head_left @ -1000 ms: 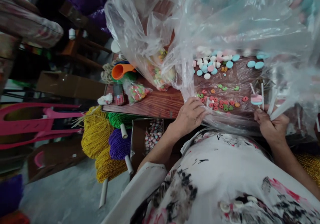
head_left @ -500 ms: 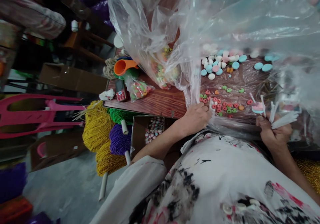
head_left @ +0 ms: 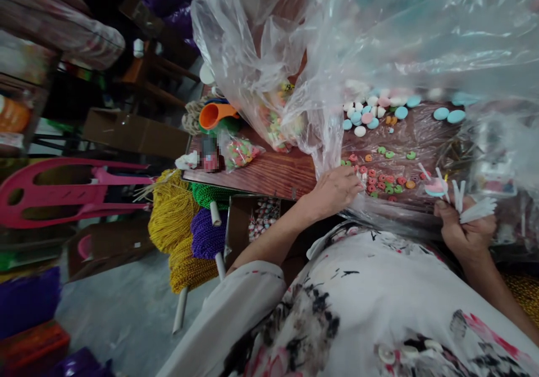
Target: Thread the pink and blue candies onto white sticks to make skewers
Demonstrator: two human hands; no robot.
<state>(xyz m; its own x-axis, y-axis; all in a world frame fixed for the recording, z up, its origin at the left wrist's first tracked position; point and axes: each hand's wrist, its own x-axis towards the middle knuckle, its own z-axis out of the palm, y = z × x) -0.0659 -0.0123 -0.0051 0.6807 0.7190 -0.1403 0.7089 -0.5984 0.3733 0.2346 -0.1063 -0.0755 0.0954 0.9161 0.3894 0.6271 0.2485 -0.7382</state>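
My left hand (head_left: 336,190) rests at the table's near edge, over clear plastic sheeting (head_left: 325,155). Its fingers are bent together, with the tips at small red and green rings (head_left: 381,185); whatever they pinch is hidden. On the right, my right hand (head_left: 469,228) is closed around a bunch of thin white sticks (head_left: 479,210) that fan out to the right. At its thumb is a small pink and pale-blue piece (head_left: 436,186) with white sticks standing up from it. Beyond the rings lie white, pink and blue oval pieces (head_left: 367,117).
Large clear bags (head_left: 391,34) cover the back of the table (head_left: 269,170). On its left stand an orange scoop (head_left: 215,115) and a small bag of coloured pieces (head_left: 239,151). Below are yellow cord bundles (head_left: 172,214), an open box (head_left: 236,228) and a pink chair (head_left: 96,189).
My left hand has loosened from a tighter fist and reached slightly right, to the rings. My right hand still holds the white sticks. The whole view has shifted a little.
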